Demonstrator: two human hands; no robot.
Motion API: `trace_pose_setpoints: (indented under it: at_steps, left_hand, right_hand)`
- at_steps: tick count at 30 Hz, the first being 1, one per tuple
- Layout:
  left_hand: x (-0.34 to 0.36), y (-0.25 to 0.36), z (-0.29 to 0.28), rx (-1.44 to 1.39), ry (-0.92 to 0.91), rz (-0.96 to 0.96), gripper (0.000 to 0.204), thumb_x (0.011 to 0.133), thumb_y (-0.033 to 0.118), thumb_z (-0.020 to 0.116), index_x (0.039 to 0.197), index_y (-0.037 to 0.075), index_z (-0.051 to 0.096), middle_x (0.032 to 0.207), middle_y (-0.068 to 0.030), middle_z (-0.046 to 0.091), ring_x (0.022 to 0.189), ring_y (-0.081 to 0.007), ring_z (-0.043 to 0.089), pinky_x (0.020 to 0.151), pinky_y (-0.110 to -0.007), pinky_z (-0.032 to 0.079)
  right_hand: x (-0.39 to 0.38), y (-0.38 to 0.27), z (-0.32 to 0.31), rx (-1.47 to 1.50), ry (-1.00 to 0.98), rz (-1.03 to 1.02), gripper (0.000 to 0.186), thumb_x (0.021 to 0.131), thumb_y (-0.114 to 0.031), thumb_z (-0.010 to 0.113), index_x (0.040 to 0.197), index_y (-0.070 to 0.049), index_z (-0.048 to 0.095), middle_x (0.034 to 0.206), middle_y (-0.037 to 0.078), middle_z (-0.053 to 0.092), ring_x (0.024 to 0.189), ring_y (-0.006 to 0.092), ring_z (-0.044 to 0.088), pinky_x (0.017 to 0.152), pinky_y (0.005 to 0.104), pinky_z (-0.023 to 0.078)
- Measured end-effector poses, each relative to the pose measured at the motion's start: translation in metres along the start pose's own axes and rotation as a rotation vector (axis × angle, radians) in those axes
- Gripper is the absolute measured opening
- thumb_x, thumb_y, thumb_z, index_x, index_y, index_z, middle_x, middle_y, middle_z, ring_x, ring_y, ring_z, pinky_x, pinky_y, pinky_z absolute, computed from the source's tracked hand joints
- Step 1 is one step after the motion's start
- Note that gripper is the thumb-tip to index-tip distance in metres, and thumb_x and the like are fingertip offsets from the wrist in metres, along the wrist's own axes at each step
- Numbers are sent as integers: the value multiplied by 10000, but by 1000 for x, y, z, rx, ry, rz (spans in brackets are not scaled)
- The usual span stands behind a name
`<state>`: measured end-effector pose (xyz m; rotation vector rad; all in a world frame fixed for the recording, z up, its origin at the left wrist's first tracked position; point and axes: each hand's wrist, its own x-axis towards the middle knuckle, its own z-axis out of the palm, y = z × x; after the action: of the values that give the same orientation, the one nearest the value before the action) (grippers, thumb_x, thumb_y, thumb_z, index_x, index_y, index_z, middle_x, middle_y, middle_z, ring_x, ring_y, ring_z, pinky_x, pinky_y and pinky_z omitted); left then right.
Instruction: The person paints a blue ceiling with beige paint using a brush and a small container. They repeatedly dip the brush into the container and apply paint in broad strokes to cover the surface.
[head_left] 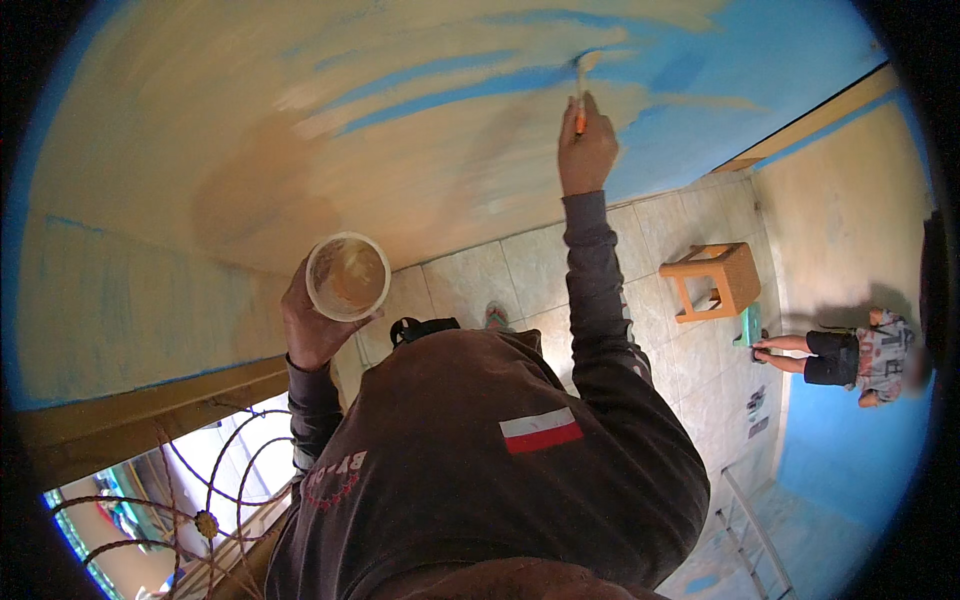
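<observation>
At the painted wall (450,170), upper right of centre: brush (582,92) is up against the surface, bristles (588,62) on or just off it where tan meets blue; can't tell which from this angle. Right hand (588,150) has it, fingers curled closed around the orange handle end, forearm stretched out. Exact finger placement is partly hidden.

Left hand (310,325) is wrapped part-way round a round, pale tub (384,268), thumb side by the right of the base, tub's mouth facing the camera. Grip is opened to about the tub's width, near the lower left of the wall and well apart from the brush. Tan residue or paint inside; depth not readable.

Handling, my judgement: brush should be light, handle stiff, bristles soft and springy. Hold low on the handle, near the bristles for control, further back for reach. Wet paint would make it slippery, so grab the dry part. Not fragile, but hard pushing would splay the bristles.

Tub: probably thin plastic, light, a bit squeezy; load depends on the fill. Best hold is low round the side with support under the base. Avoid pinching the rim, it could flex and tip. Level matters more than force.
</observation>
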<state>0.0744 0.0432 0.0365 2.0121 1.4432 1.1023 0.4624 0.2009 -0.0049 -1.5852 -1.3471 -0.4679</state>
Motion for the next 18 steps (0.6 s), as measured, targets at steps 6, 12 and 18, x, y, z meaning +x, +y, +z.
trace_pose_setpoints:
  at_steps: [6,12,18]
  left_hand:
    - [1,1,0,-3,16,-25,916,541,340,982,1284,5,562,1190,-154,674,1098,-257,666,939,-395,553]
    - [-4,-1,-2,-46,37,-32,876,561,330,974,1269,9,571,1175,-154,677,1077,-262,673,924,-390,555]
    - [-7,-1,-8,26,64,-42,821,576,301,966,1249,23,587,1167,-147,676,1054,-273,678,909,-393,557]
  right_hand:
    - [-33,-57,-8,218,-66,-9,323,952,-193,629,1132,73,659,671,181,571,614,294,563,559,413,455]
    - [-54,-94,-20,372,-187,13,291,927,-158,659,1149,30,667,676,160,572,618,265,569,541,372,451]
    - [-63,-119,-46,786,-379,324,277,947,-168,660,1167,0,679,826,98,710,634,90,560,547,267,447]
